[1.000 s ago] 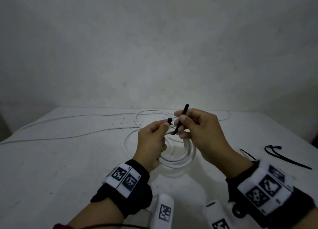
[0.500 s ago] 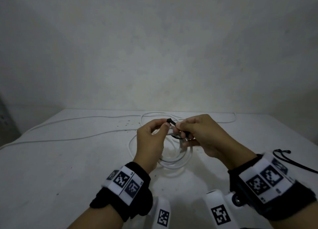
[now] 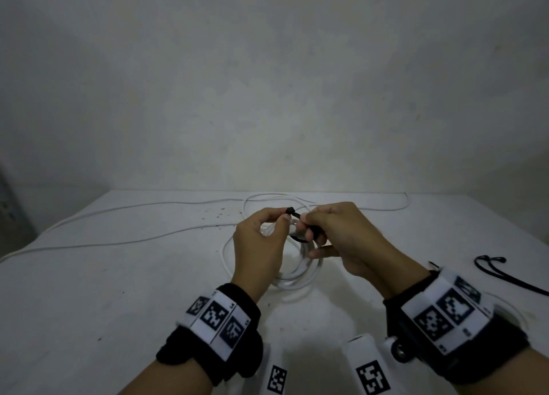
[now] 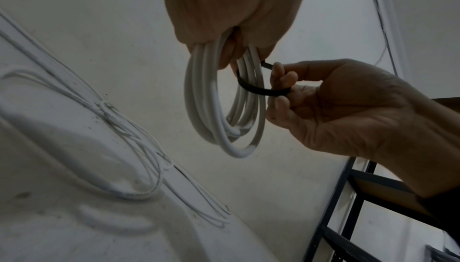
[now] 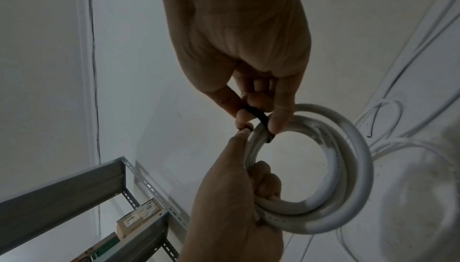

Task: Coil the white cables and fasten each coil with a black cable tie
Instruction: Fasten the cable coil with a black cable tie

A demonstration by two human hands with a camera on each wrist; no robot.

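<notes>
The left hand [image 3: 258, 246] is holding a coil of white cable [image 4: 224, 109] above the white table [image 3: 118, 290]. Its fingers are curling around the strands of the coil, and the thumb and first finger are pinching the head of a black cable tie [image 4: 259, 90] at the top. The coil is hanging down from this hand as a ring of several turns, and its lowest part is near the table surface.

The right hand [image 3: 341, 240] is just beside the left one, and the two hands are almost touching. Its thumb and fingertips [image 5: 278, 122] are clamping on the black strap of the tie, which is looping around the bundle of strands on one side of the coil. The loop is looking loose around the cable.

More white cable [image 3: 133, 225] is lying uncoiled on the table, running from the left edge toward the far side behind the hands. Other black cable ties [image 3: 499, 268] are lying on the table to the right, well apart from the hands. In the wrist views a metal shelf frame [image 5: 74, 191] is standing beside the table
</notes>
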